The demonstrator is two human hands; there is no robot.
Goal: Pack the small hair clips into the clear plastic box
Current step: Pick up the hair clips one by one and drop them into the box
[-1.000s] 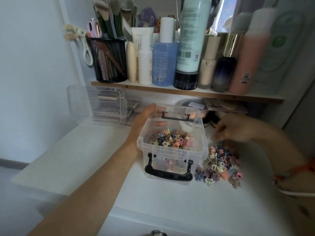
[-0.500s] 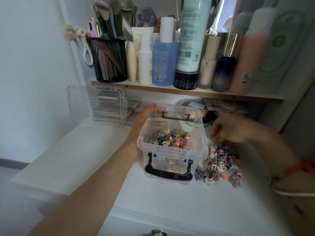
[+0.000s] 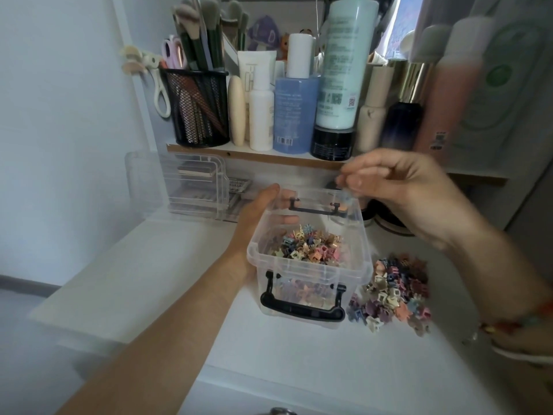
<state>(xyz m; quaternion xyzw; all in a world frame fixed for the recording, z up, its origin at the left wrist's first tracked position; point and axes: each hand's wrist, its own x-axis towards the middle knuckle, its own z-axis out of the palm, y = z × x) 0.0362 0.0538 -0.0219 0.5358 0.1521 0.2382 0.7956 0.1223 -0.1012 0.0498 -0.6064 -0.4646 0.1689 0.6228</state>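
The clear plastic box [image 3: 253, 254] with black handles stands open on the white tabletop. A heap of small pastel hair clips [image 3: 308, 245] lies inside it. More loose clips [image 3: 392, 295] are piled on the table just right of the box. My left hand [image 3: 257, 211] grips the box's far left corner, thumb on the rim and fingers behind the wall. My right hand [image 3: 401, 190] hovers over the box's far right corner with fingertips pinched together. A small bluish clip shows at them, blurred.
A wooden shelf [image 3: 269, 155] just above carries bottles [image 3: 344, 70] and a black mesh cup [image 3: 197, 109] of brushes. A clear organiser [image 3: 191, 184] stands at the back left. Dark round jars [image 3: 386, 217] sit behind the box. The tabletop ends at the left and front.
My right hand rose from the loose pile and moved left to above the box's far right corner. The left hand and the box stayed put.
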